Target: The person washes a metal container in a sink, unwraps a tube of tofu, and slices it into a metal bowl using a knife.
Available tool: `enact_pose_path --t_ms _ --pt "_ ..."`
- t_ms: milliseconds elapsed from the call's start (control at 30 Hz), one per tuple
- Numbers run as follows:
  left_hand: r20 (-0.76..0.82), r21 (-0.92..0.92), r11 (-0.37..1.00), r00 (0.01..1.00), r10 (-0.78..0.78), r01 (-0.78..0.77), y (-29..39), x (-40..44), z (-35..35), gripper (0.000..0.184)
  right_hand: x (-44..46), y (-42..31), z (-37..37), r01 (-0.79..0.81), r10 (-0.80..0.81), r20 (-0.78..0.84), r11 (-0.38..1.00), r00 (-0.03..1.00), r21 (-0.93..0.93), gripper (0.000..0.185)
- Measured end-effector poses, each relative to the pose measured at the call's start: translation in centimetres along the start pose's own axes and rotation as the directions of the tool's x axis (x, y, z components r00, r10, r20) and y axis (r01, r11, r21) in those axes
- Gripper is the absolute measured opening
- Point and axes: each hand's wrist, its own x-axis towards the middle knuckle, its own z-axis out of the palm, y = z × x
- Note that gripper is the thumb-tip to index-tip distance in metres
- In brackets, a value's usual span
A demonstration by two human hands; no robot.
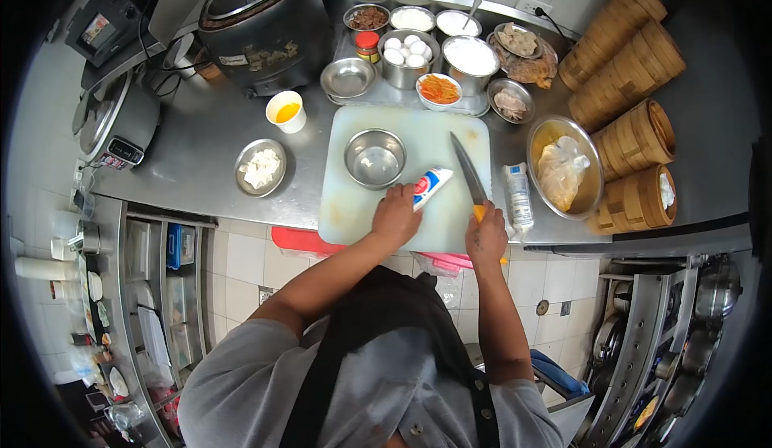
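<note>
My left hand [396, 216] is closed around the lower end of a white plastic-wrapped tube pack [438, 180] with a red and blue label, over the cutting board [342, 199]. In my right hand [487, 232] is the orange handle of a kitchen knife [466, 165]; its blade points away from me over the board's right side. A steel bowl [375, 158] with a small white bit inside stands on the board, just beyond my left hand. Beside the board, right of the knife, lies a second white tube pack [519, 199].
Left of the board are a bowl of white pieces [260, 168] and a paper cup of yellow liquid [286, 113]. Behind it a tray holds eggs [407, 51], shredded carrot [439, 89] and other bowls. Bamboo steamers [635, 138] and a large bowl [597, 162] stand right.
</note>
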Motion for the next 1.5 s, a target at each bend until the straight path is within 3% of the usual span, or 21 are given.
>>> enact_pose_path --t_ms 133,167,267,367,400,433,467,533,567,633,700,733,800,867,900,1033,1067,1167,1300,1433,1500 --pt "-0.171 0.02 0.964 0.95 0.263 -0.264 2.0 -0.2 -2.0 0.043 1.4 -1.8 0.6 0.093 -0.096 -0.02 0.991 0.995 -0.098 0.047" --pt "-0.253 -0.062 0.895 0.874 0.415 -0.442 2.2 -0.4 -3.5 0.042 1.1 -2.2 -0.1 0.103 -0.107 -0.05 0.992 0.993 -0.08 0.048" --pt "-0.554 -0.043 0.939 0.79 0.262 -0.342 -0.9 0.0 -6.7 0.043 -1.4 -1.7 -2.7 0.13 -0.091 -0.208 0.974 0.974 0.183 0.04" --pt "-0.531 -0.353 0.935 0.82 -0.215 0.017 -8.7 3.9 -6.7 0.042 -7.4 0.6 -3.4 0.007 0.072 -0.237 0.947 0.969 0.32 0.034" --pt "-0.394 -0.218 0.95 0.87 -0.295 0.223 -9.4 4.8 -8.4 0.043 -9.5 2.2 -3.2 -0.025 0.12 -0.266 0.942 0.957 0.335 0.033" --pt "-0.219 -0.117 0.96 0.936 -0.275 0.255 -13.6 6.1 -7.8 0.034 -11.6 3.7 -3.2 -0.085 0.181 -0.241 0.928 0.953 0.362 0.032" --pt "0.094 -0.441 0.79 0.898 -0.43 0.425 -12.3 6.4 -9.5 0.02 -13.6 4.8 -3.3 -0.143 0.243 -0.222 0.91 0.944 0.388 0.031" --pt "-0.004 -0.52 0.813 0.951 -0.308 0.261 -14.5 6.7 -8.5 0.005 -17.0 7.3 -4.1 -0.278 0.385 -0.189 0.862 0.903 0.424 0.024" --pt "-0.17 -0.595 0.78 0.919 -0.355 0.192 -13.7 6.7 -8.4 0.003 -18.3 8.4 -4.5 -0.363 0.475 -0.158 0.814 0.866 0.453 0.024" --pt "-0.258 -0.352 0.935 0.956 -0.139 0.041 -14.4 7.0 -11.0 0.006 -21.0 11.6 -5.8 -0.428 0.548 -0.177 0.784 0.817 0.45 0.023" --pt "-0.238 -0.683 0.724 0.906 -0.349 0.1 -6.2 5.9 -14.1 0.022 -23.6 14.9 -6.8 -0.445 0.549 -0.259 0.817 0.795 0.367 0.025" --pt "-0.21 -0.672 0.731 0.916 -0.342 0.119 -1.4 5.1 -15.5 0.032 -25.0 17.0 -7.0 -0.458 0.569 -0.299 0.81 0.766 0.366 0.026" --pt "-0.176 -0.689 0.721 0.982 -0.066 -0.075 2.5 5.2 -15.8 0.039 -27.5 21.0 -7.8 -0.536 0.674 -0.262 0.72 0.69 0.441 0.023" --pt "-0.065 -0.675 0.726 0.991 0.119 -0.131 7.2 6.1 -14.7 0.042 -29.4 25.0 -9.7 -0.585 0.746 -0.259 0.65 0.614 0.484 0.023" --pt "0.048 -0.736 0.671 0.983 0.177 -0.085 10.8 6.4 -13.0 0.044 -30.0 27.4 -10.0 -0.564 0.739 -0.319 0.665 0.593 0.489 0.023" --pt "0.045 -0.79 0.594 0.952 0.304 -0.152 27.6 3.9 -0.6 0.044 -33.5 32.8 -14.7 -0.617 0.795 -0.441 0.603 0.416 0.505 0.022" --pt "0.235 -0.797 0.601 0.884 0.403 -0.062 30.7 3.8 2.4 0.046 -34.4 33.7 -15.7 -0.588 0.799 -0.46 0.598 0.387 0.545 0.021" --pt "0.382 -0.767 0.642 0.786 0.487 -0.025 41.2 -0.4 10.6 0.034 -35.9 35.2 -18.9 -0.61 0.822 -0.432 0.567 0.371 0.554 0.021" --pt "0.548 -0.749 0.663 0.577 0.606 0.015 48.1 -1.5 19.6 0.024 -38.2 37.3 -18.8 -0.592 0.8 -0.424 0.6 0.425 0.538 0.021" --pt "0.492 -0.741 0.66 0.567 0.661 -0.126 55.1 -2.5 28.1 0.012 -40.1 40.4 -19.0 -0.608 0.88 -0.384 0.472 0.28 0.639 0.021" --pt "0.56 -0.747 0.665 0.551 0.619 0.012 59.2 -3.6 31.4 0.013 -40.5 43.1 -19.9 -0.592 0.922 -0.337 0.383 0.192 0.709 0.02"
